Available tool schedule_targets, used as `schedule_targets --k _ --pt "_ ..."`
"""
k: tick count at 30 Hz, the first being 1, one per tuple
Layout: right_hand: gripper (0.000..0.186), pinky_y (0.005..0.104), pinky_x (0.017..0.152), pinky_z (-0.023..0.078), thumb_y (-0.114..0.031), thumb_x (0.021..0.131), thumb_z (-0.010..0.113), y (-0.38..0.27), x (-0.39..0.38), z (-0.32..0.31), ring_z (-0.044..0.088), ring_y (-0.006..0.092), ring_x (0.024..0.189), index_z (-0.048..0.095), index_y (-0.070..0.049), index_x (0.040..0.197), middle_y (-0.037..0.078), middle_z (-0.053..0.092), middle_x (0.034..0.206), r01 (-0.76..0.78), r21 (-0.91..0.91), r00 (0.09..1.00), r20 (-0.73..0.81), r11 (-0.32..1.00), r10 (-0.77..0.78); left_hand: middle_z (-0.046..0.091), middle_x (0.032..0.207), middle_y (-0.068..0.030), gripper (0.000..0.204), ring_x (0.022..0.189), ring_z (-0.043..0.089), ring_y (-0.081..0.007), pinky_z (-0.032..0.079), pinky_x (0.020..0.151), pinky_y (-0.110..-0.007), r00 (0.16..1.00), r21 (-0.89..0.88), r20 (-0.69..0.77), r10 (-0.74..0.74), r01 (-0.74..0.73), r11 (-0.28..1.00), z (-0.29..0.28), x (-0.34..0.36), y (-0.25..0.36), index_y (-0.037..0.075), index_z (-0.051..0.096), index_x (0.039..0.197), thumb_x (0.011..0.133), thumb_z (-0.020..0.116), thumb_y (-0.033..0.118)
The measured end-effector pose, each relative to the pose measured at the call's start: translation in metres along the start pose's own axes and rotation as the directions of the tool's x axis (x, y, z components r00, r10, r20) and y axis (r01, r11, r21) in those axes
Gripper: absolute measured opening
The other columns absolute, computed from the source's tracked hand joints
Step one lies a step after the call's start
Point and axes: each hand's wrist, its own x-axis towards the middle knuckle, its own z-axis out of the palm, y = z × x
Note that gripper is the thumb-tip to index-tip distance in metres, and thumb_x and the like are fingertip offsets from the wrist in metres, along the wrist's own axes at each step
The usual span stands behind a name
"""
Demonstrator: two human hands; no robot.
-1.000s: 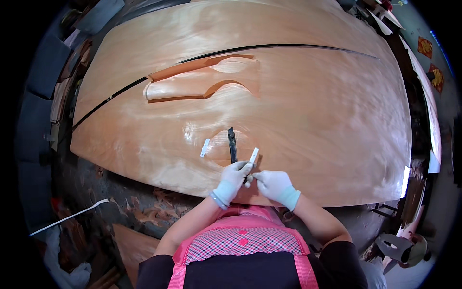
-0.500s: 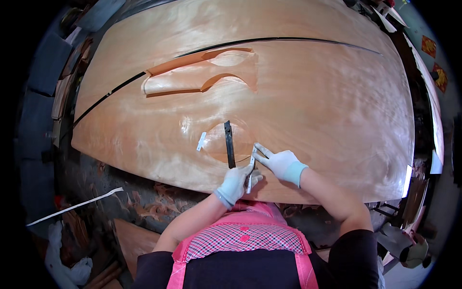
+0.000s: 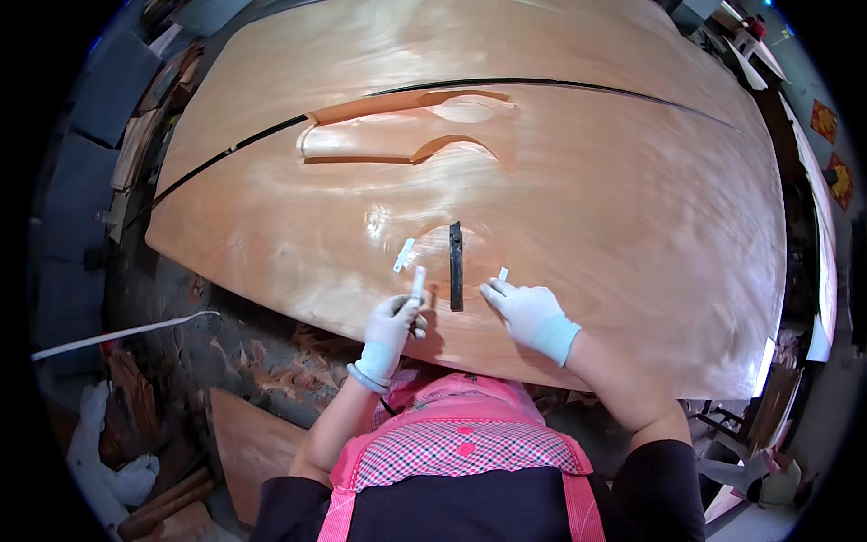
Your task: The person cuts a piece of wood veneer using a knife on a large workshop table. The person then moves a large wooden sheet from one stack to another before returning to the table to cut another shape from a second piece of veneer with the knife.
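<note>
A large sheet of thin, reddish-tan wood veneer [image 3: 632, 235] lies in front of me. My left hand [image 3: 388, 327], in a white glove with a pale blue cuff, is closed on a narrow piece of white tape [image 3: 418, 282] that points up from the fingers, just above the sheet. My right hand [image 3: 531, 316], gloved alike, rests on the veneer with fingers stretched out, fingertips against a short white tape strip [image 3: 503, 274]. Between the hands, a flat black bar [image 3: 456, 271] lies across an oval patch in the veneer. Another white tape strip [image 3: 404, 256] sticks at the patch's left edge.
Farther off, a curled veneer offcut [image 3: 361, 140] lies on the sheet, beside a long dark gap [image 3: 560, 84] curving across it. Veneer scraps [image 3: 307, 361] litter the floor at left, near a white strip [image 3: 126, 334]. Stacked sheets [image 3: 777, 397] stand at right.
The left hand has drawn back left from the right hand, taking its tape along; a short strip stays at the right fingertips. The black bar now lies apart from the left hand.
</note>
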Motion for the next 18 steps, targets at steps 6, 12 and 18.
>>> schedule_targets --k 6,12,18 --pt "0.049 0.0467 0.115 0.029 -0.013 0.087 0.052 -0.017 0.038 0.042 0.040 0.0299 0.137 0.053 -0.010 0.136 0.014 0.044 0.149 0.158 -0.175 0.872 -0.437 0.972 -0.220 0.064 0.082 -0.0023 0.026 0.057 0.055 -0.0070 0.046 0.049 -0.022 0.974 -0.150 -0.199 0.107 -0.138 0.979 0.003 0.005 -0.010 -0.001 0.065 0.117 0.099 0.058 0.015" --pt "0.047 0.0462 0.118 0.024 -0.014 0.089 0.050 -0.015 0.038 0.038 0.041 0.0303 0.138 0.054 -0.010 0.135 0.016 0.046 0.147 0.098 -0.269 0.901 -0.385 0.958 -0.200 0.061 0.075 -0.0002 0.026 0.056 0.052 -0.0067 0.043 0.049 -0.022 0.990 -0.041 -0.082 0.113 -0.116 0.992 0.012 0.039 -0.009 -0.001 0.069 0.108 0.098 0.060 0.021" --pt "0.043 0.0447 0.118 0.026 -0.013 0.089 0.048 -0.024 0.038 0.042 0.045 0.0280 0.135 0.057 -0.007 0.131 0.011 0.054 0.140 0.284 -0.263 0.838 -0.399 0.922 -0.372 0.065 0.076 -0.0015 0.024 0.063 0.057 -0.0077 0.046 0.052 -0.024 0.994 -0.064 -0.062 0.089 -0.093 0.994 0.010 0.046 -0.014 0.000 0.070 0.099 0.098 0.060 0.022"
